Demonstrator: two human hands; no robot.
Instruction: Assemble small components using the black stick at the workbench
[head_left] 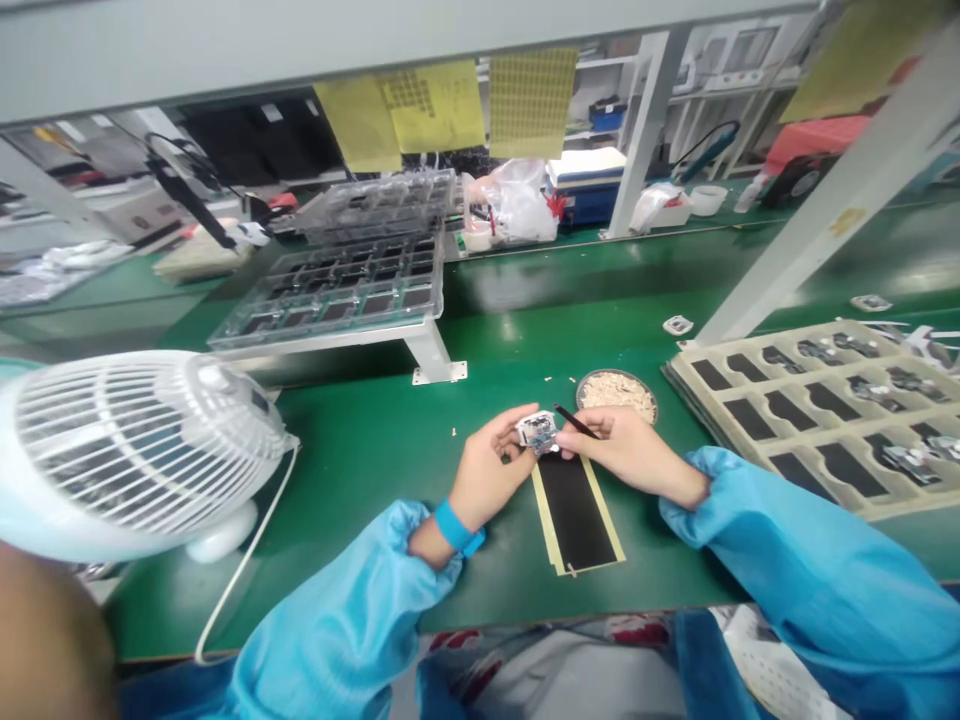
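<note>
My left hand, with a blue band at the wrist, is closed on a small white-framed electronic part; its exact kind I cannot make out. My right hand pinches a thin black stick-like tool, probably tweezers by its shape, and its fingertips are at the right side of the part. Both hands are above a black mat strip edged with yellow tape. Just behind my right hand stands a round dish full of small pale pieces.
A white fan with a cable is at the left. Stacked trays with black-lined compartments and several parts lie at the right. Clear trays rest on a raised stand. A slanted white post rises at the right.
</note>
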